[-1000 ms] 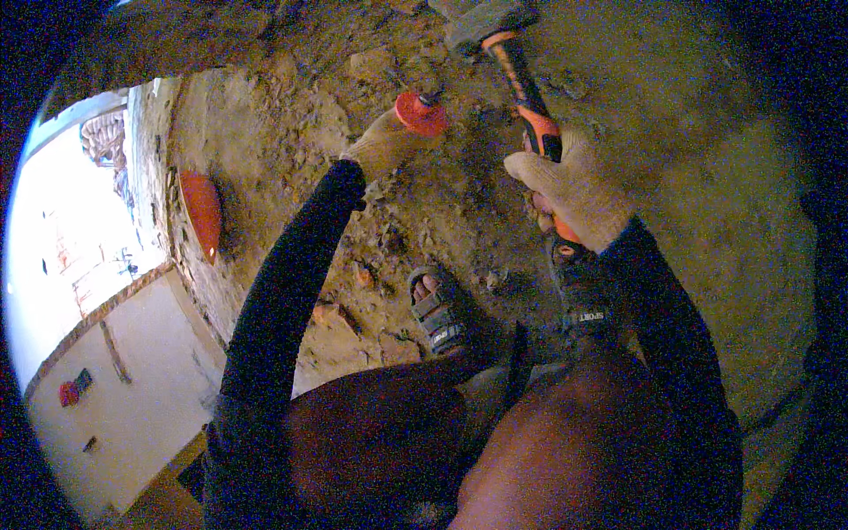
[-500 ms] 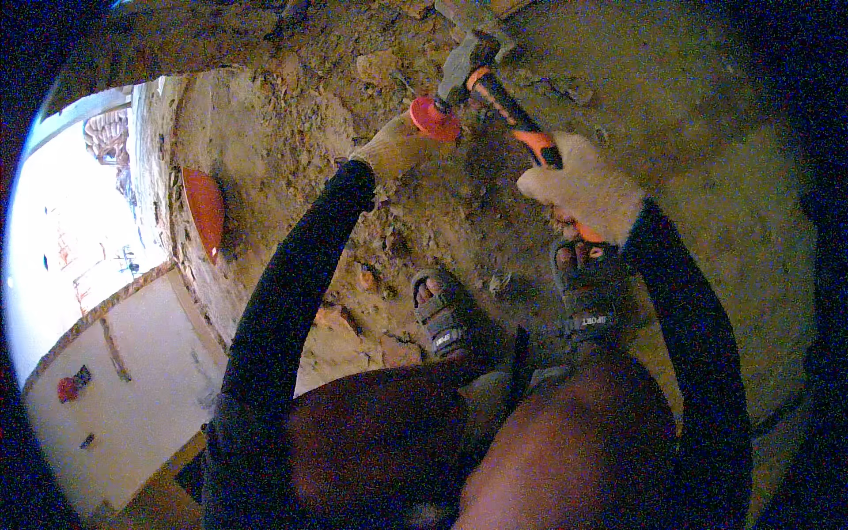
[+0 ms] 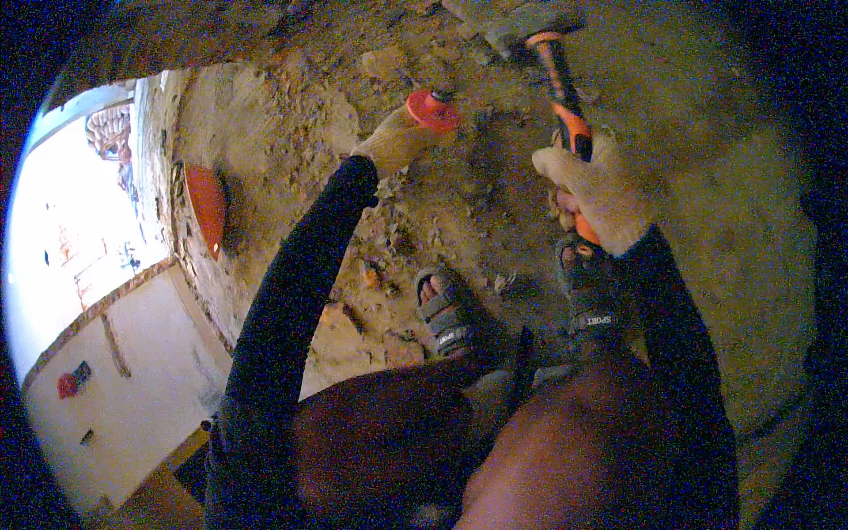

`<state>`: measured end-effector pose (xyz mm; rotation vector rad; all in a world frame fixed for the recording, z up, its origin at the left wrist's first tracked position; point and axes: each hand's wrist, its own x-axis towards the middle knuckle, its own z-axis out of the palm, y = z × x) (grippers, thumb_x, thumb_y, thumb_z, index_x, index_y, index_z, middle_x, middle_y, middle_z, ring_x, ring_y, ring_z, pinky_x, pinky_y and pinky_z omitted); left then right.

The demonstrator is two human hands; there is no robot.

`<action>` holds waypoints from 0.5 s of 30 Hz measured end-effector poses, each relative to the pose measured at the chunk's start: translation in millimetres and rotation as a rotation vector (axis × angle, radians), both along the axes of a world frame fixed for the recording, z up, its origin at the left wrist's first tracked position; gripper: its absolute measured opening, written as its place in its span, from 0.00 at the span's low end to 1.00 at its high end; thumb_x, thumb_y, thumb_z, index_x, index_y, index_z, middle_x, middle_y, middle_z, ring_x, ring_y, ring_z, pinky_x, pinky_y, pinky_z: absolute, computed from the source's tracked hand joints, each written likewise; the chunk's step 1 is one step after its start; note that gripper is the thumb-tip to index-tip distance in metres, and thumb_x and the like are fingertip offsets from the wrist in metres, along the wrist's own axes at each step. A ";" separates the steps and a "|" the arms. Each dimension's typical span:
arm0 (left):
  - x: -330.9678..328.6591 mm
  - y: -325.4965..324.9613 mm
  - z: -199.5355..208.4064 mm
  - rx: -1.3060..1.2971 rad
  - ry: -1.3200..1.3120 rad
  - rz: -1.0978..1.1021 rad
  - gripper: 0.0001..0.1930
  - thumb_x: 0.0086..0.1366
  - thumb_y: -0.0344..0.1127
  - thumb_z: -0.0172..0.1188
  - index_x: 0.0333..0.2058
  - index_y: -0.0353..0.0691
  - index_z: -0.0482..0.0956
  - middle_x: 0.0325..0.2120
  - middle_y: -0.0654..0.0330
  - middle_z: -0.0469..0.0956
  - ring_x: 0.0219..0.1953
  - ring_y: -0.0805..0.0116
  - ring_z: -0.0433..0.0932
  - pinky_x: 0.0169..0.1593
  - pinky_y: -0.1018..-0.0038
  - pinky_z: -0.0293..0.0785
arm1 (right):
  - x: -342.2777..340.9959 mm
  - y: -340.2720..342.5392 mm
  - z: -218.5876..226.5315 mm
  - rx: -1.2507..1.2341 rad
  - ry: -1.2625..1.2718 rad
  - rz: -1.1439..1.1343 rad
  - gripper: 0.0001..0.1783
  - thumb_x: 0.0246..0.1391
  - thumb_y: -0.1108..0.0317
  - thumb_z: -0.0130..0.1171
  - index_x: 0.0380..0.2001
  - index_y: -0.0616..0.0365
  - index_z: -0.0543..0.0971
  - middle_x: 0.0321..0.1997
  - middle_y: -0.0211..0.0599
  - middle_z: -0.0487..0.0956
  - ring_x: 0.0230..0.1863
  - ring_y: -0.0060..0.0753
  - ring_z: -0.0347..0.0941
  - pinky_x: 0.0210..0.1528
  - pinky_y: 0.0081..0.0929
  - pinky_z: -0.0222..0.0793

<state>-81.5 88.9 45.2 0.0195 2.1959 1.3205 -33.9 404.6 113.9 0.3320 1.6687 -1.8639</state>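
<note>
My left hand [image 3: 391,147], in a pale work glove, is closed around a chisel [image 3: 433,110] below its round red hand guard. The chisel's dark struck end pokes up past the guard, while its shaft and tip are hidden by the guard and glove. My right hand [image 3: 605,190], gloved too, grips a hammer [image 3: 564,87] by its black and orange handle. The hammer's grey head is up and to the right of the chisel, apart from it. Rough, crumbly earth and rubble [image 3: 424,194] lie around both hands.
My sandalled feet [image 3: 450,314] stand on the dirt just below my hands. An orange curved, pan-like object [image 3: 206,210] rests at the left near a bright opening [image 3: 84,221]. A pale panel [image 3: 132,397] fills the lower left. Loose stones [image 3: 340,320] lie by my left foot.
The hammer head was at the chisel's struck end and has moved off it, up and to the right. My right hand has shifted slightly right and down; the left has barely moved.
</note>
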 end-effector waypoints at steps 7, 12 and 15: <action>-2.1 8.2 -1.0 0.248 -0.112 0.054 0.10 0.75 0.40 0.56 0.47 0.42 0.75 0.39 0.67 0.79 0.42 0.74 0.76 0.50 0.69 0.76 | 11.0 1.1 -5.5 0.062 -0.018 0.320 0.15 0.51 0.62 0.68 0.33 0.55 0.72 0.19 0.24 0.69 0.15 0.22 0.66 0.16 0.26 0.62; -6.1 -36.5 -19.0 -0.202 0.091 -0.045 0.12 0.75 0.41 0.56 0.51 0.42 0.77 0.45 0.65 0.80 0.46 0.75 0.78 0.51 0.72 0.76 | 29.1 1.4 -8.4 -0.029 -0.082 0.209 0.16 0.51 0.65 0.69 0.36 0.56 0.72 0.18 0.24 0.68 0.14 0.22 0.65 0.16 0.26 0.62; -2.3 -62.9 -28.9 -0.229 0.422 -0.013 0.14 0.69 0.39 0.64 0.51 0.44 0.78 0.42 0.69 0.81 0.42 0.81 0.78 0.43 0.77 0.79 | 42.0 -1.3 -18.2 0.143 -0.219 0.208 0.17 0.51 0.65 0.69 0.39 0.57 0.73 0.18 0.24 0.69 0.13 0.22 0.65 0.15 0.25 0.62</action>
